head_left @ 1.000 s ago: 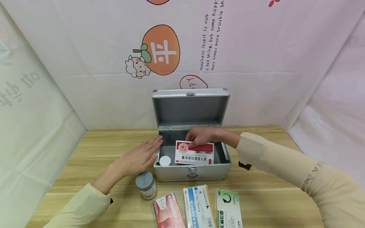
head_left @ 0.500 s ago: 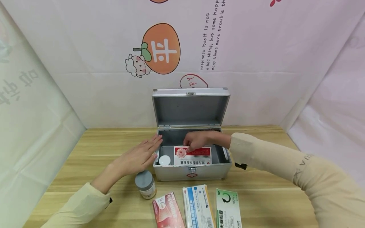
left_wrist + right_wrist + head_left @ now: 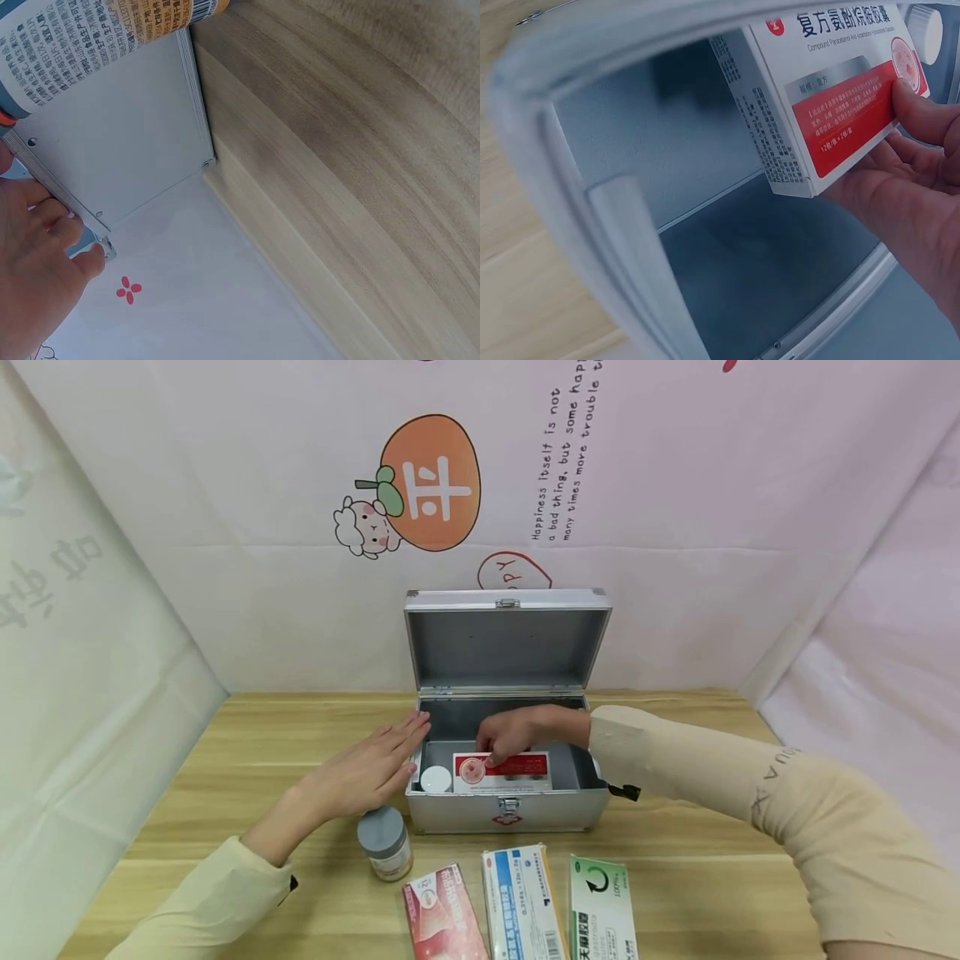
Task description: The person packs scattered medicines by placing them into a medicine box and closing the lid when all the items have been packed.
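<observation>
An aluminium first-aid case (image 3: 457,814) stands with its lid raised near the back of the table. Inside it, my right hand (image 3: 512,732) grips a red-and-white medicine box (image 3: 517,768) by its upper edge, thumb on the printed face. In the right wrist view the medicine box (image 3: 840,82) sits tilted within the case walls, fingers behind it. A white-capped bottle (image 3: 436,779) is in the case's left front corner. My left hand (image 3: 367,768) rests with straight fingers on the case's left rim; the left wrist view shows that hand (image 3: 45,247) at the case's edge.
A grey-lidded jar (image 3: 384,843) stands just left of the case front, below my left hand. In front of the case lie a pink box (image 3: 444,914), a blue-and-white box (image 3: 522,902) and a green-and-white box (image 3: 602,906). A printed cloth (image 3: 637,627) hangs behind.
My right hand has lowered the red-and-white medicine box deeper into the case and shifted slightly left. The left hand has stayed on the rim.
</observation>
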A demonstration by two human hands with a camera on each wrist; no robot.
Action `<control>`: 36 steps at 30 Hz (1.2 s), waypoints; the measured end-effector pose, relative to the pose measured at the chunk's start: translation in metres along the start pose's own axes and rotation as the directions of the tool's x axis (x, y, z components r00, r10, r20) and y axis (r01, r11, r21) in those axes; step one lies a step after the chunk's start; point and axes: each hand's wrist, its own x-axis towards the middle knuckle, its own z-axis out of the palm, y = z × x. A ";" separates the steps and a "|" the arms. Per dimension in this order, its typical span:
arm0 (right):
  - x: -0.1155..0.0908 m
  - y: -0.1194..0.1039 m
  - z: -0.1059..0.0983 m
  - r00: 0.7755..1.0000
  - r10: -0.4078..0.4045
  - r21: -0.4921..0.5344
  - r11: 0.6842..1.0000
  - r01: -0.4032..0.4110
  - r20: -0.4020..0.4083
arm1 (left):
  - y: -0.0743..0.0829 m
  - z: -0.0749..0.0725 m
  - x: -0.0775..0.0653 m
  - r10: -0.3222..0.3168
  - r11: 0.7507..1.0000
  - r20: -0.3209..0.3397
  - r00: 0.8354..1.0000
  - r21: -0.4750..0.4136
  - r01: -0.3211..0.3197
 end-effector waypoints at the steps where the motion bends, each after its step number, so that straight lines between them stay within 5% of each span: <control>1: 0.001 0.000 0.001 1.000 0.004 0.003 1.000 -0.004 0.004 | 0.000 0.000 0.000 0.001 1.000 -0.001 1.000 -0.002 -0.001; 22: 0.017 0.004 0.008 0.992 0.086 -0.013 0.996 -0.085 0.096 | -0.001 0.001 0.002 -0.001 1.000 0.013 1.000 0.011 0.001; 36: 0.017 -0.002 0.008 0.993 0.104 -0.097 0.990 -0.099 0.050 | -0.001 0.003 0.002 0.003 1.000 0.005 1.000 0.013 -0.003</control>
